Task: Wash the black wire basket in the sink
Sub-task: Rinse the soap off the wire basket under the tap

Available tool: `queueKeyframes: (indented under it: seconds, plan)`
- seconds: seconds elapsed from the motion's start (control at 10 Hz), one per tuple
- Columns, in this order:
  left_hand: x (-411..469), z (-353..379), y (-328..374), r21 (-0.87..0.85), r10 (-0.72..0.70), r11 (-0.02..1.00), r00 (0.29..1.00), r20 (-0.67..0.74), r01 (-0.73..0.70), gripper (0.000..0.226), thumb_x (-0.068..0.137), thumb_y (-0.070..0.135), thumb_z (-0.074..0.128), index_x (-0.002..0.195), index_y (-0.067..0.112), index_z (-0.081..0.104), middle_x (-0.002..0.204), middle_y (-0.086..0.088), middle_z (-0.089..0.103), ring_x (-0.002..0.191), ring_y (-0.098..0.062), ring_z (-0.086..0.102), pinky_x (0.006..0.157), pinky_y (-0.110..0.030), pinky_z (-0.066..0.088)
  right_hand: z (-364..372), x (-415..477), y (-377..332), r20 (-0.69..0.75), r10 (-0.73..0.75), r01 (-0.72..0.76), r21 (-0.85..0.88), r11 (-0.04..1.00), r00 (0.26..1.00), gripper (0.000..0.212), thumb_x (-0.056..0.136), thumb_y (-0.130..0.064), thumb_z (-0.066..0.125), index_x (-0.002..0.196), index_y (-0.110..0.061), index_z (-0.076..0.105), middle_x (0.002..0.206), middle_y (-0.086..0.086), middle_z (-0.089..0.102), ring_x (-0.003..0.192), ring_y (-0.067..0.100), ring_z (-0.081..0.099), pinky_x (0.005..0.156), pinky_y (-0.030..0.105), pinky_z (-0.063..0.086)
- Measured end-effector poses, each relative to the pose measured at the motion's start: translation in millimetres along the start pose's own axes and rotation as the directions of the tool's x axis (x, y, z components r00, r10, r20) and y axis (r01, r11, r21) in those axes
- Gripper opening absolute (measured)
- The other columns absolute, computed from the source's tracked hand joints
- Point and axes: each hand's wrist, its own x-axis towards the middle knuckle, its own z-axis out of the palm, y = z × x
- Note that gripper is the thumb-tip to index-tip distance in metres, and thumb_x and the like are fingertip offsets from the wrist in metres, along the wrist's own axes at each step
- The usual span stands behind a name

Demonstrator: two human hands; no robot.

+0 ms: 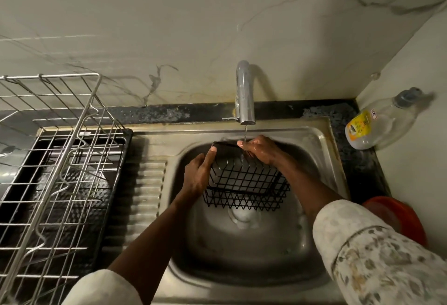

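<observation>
The black wire basket [246, 183] is held tilted above the steel sink [244, 251], its far rim raised toward the tap [244, 96]. My left hand [197, 176] grips the basket's left side, thumb on the rim. My right hand [262, 150] curls over the far right rim, wet, right under the thin stream of water falling from the tap. The drain shows below the basket.
A metal dish rack [55, 171] on a black tray stands left of the sink, holding a dark textured pot. A clear bottle with a yellow label [377, 125] leans in the right corner. An orange-red container [399, 217] sits at the right edge.
</observation>
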Motion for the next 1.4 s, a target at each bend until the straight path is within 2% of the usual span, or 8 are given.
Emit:
queueKeyframes:
  seconds: [0.1, 0.3, 0.5, 0.8, 1.0, 1.1, 1.3, 1.4]
  plan:
    - [0.3, 12.9, 15.8, -0.115, -0.205, 0.975, 0.967, -0.150, 0.189, 0.055, 0.089, 0.065, 0.059, 0.072, 0.013, 0.062, 0.064, 0.001, 0.061, 0.062, -0.016, 0.057, 0.058, -0.027, 0.042, 5.8, 4.6, 11.7, 0.047, 0.059, -0.062, 0.061, 0.996, 0.997, 0.042, 0.103, -0.050, 0.047, 0.093, -0.018, 0.073, 0.089, 0.003, 0.073, 0.083, 0.016, 0.067, 0.086, 0.040, 0.052]
    - [11.7, 18.1, 9.2, -0.141, -0.357, 0.928, 0.931, -0.079, 0.344, 0.038, 0.104, 0.025, 0.050, 0.139, 0.010, 0.052, 0.132, -0.021, 0.058, 0.096, -0.026, 0.063, 0.057, -0.012, 0.046, 55.7, -7.3, -18.1, -0.291, 0.354, -0.367, 0.009, 0.930, 0.889, 0.064, 0.105, -0.057, 0.022, 0.120, -0.012, 0.066, 0.125, 0.015, 0.065, 0.116, 0.028, 0.060, 0.101, 0.040, 0.043]
    - [-1.6, 29.1, 10.8, -0.556, -0.690, 0.656, 0.704, -0.169, 0.510, 0.068, 0.083, 0.056, 0.068, 0.131, 0.009, 0.059, 0.105, -0.013, 0.065, 0.084, -0.026, 0.063, 0.062, -0.031, 0.052, 107.7, -23.8, -44.0, -0.397, 0.407, -0.400, 0.105, 0.911, 0.823, 0.083, 0.100, -0.065, 0.013, 0.161, -0.010, 0.002, 0.169, 0.011, -0.001, 0.155, 0.027, -0.001, 0.123, 0.050, -0.006]
    - [1.9, 39.0, 16.8, -0.595, -0.645, 0.685, 0.729, -0.228, 0.420, 0.068, 0.080, 0.054, 0.076, 0.128, 0.008, 0.059, 0.101, -0.008, 0.062, 0.077, -0.018, 0.057, 0.067, -0.033, 0.047, 50.8, -14.1, 37.0, -0.259, 0.777, -0.691, 0.356, 0.629, 0.573, 0.075, 0.101, -0.060, 0.018, 0.156, -0.010, 0.027, 0.162, 0.020, 0.025, 0.147, 0.037, 0.027, 0.121, 0.057, 0.018]
    - [2.8, 31.4, 24.4, -0.552, -0.587, 0.725, 0.788, -0.184, 0.411, 0.031, 0.092, 0.044, 0.065, 0.102, 0.014, 0.063, 0.093, -0.003, 0.068, 0.074, -0.015, 0.063, 0.058, -0.026, 0.049, 98.5, -18.9, -81.6, -0.334, 0.459, -0.449, 0.110, 0.887, 0.823, 0.079, 0.099, -0.063, 0.020, 0.161, -0.018, 0.001, 0.169, 0.012, -0.002, 0.154, 0.037, -0.001, 0.120, 0.062, -0.006]
    - [-2.7, 22.9, 13.2, -0.600, -0.481, 0.697, 0.877, 0.012, 0.391, 0.031, 0.094, 0.044, 0.063, 0.105, 0.015, 0.063, 0.096, 0.001, 0.069, 0.080, -0.013, 0.069, 0.062, -0.029, 0.058, 104.1, -18.1, -80.1, -0.310, 0.384, -0.391, 0.042, 0.919, 0.870, 0.082, 0.097, -0.068, 0.022, 0.161, -0.021, 0.003, 0.169, 0.008, 0.002, 0.154, 0.035, -0.002, 0.119, 0.064, -0.006]
    - [9.1, 26.1, 17.0, -0.692, -0.712, 0.529, 0.700, -0.048, 0.491, 0.047, 0.079, 0.046, 0.077, 0.101, 0.016, 0.048, 0.101, -0.013, 0.059, 0.092, -0.027, 0.059, 0.081, -0.039, 0.056, 73.5, -39.4, 14.1, -0.271, -0.040, 0.046, 0.016, 0.999, 0.962, 0.059, 0.101, -0.067, 0.023, 0.152, -0.039, 0.033, 0.161, -0.009, 0.032, 0.150, 0.016, 0.026, 0.124, 0.049, 0.009]
    - [19.3, 30.1, 5.6, -0.684, -0.638, 0.549, 0.770, 0.028, 0.480, 0.048, 0.087, 0.041, 0.068, 0.121, 0.009, 0.057, 0.113, -0.009, 0.062, 0.087, -0.020, 0.060, 0.069, -0.033, 0.054, 58.6, -51.2, 55.3, -0.321, 0.033, -0.028, 0.020, 0.999, 0.947, 0.060, 0.099, -0.070, 0.025, 0.150, -0.042, 0.040, 0.161, -0.009, 0.034, 0.147, 0.016, 0.032, 0.120, 0.050, 0.027]
